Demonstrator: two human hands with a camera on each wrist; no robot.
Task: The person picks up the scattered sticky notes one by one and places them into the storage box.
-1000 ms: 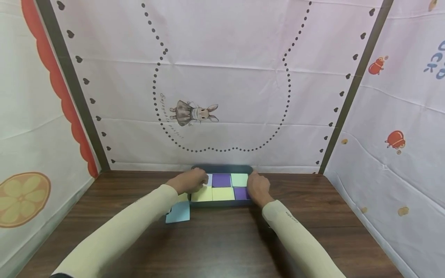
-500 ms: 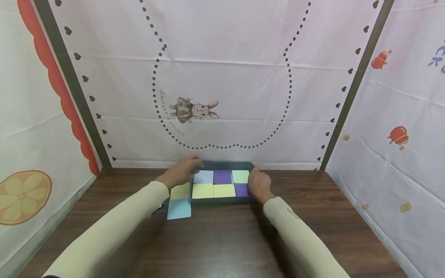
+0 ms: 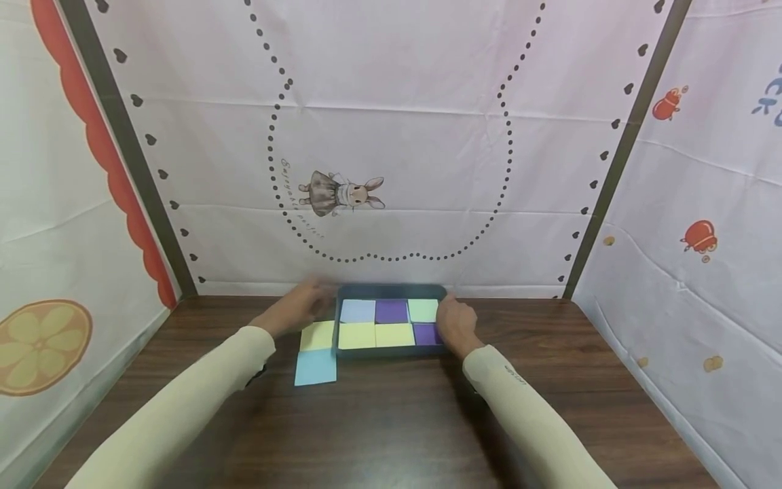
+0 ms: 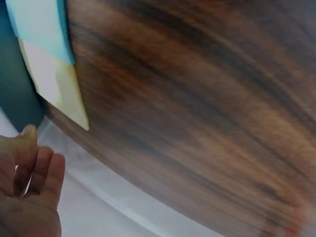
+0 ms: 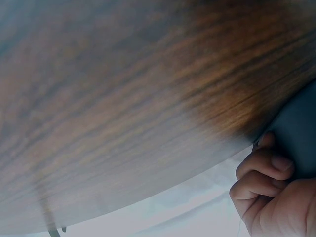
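A dark teal tray (image 3: 391, 292) stands at the table's back edge. Flat in it lie square sticky-note pads in two rows: light blue (image 3: 357, 311), purple (image 3: 391, 312) and mint green (image 3: 423, 310) behind, yellow (image 3: 394, 335) and purple (image 3: 425, 333) in front. My left hand (image 3: 299, 309) hovers beyond the tray's left end, fingers loosely bent and nothing in them, as the left wrist view also shows. With curled fingers my right hand (image 5: 271, 192) grips the tray's right end. Left of the tray lie a yellow pad (image 3: 318, 335) and a light blue pad (image 3: 315, 367).
A dark wood-grain table (image 3: 379, 421) extends towards me. Printed white cloth (image 3: 427, 163) hangs behind it and along both sides, and the back cloth comes down right behind the tray.
My left hand has let go over the light blue pad in the tray and moved left, off the tray, uncovering that pad and the yellow one outside. The right hand stays put.
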